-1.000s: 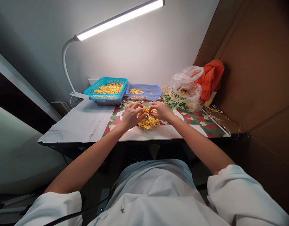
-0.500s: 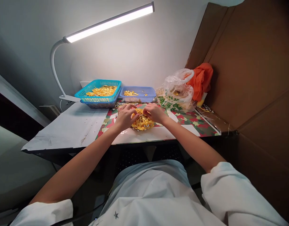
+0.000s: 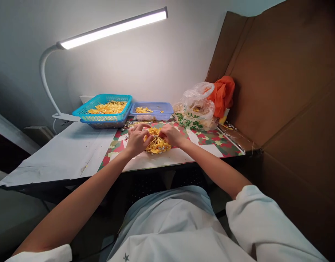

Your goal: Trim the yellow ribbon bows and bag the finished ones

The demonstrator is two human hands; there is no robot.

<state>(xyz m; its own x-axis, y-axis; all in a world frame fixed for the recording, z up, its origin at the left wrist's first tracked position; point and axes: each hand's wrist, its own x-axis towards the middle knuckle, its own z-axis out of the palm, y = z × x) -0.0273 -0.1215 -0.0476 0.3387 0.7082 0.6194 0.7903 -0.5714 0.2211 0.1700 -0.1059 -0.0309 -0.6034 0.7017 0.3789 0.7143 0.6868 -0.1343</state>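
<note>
A round bunch of yellow artificial flowers (image 3: pixel 158 146) with gold wire stems and silver beads rests near the table's front edge. My left hand (image 3: pixel 137 140) curls against its left side, thumb on the petals and fingers bent over. From the right, my right hand (image 3: pixel 171 135) pinches at the upper part of the bunch, where the wires gather; its fingertips are partly hidden. Behind my left hand lie loose gold wire stems with silver beads (image 3: pixel 126 125).
A turquoise basket (image 3: pixel 82 112) of yellow pieces is stacked on another basket. Beside it stand a blue-violet basket (image 3: pixel 151 115), a clear plastic bag (image 3: pixel 196 114) and orange cloth (image 3: pixel 223 94). A lit lamp (image 3: pixel 113 29) hangs above; a cardboard wall (image 3: pixel 287 83) borders the right.
The view has swung rightward, so everything sits further left in the picture. Both hands stay at the flower bunch; the right fingers have drawn closer together.
</note>
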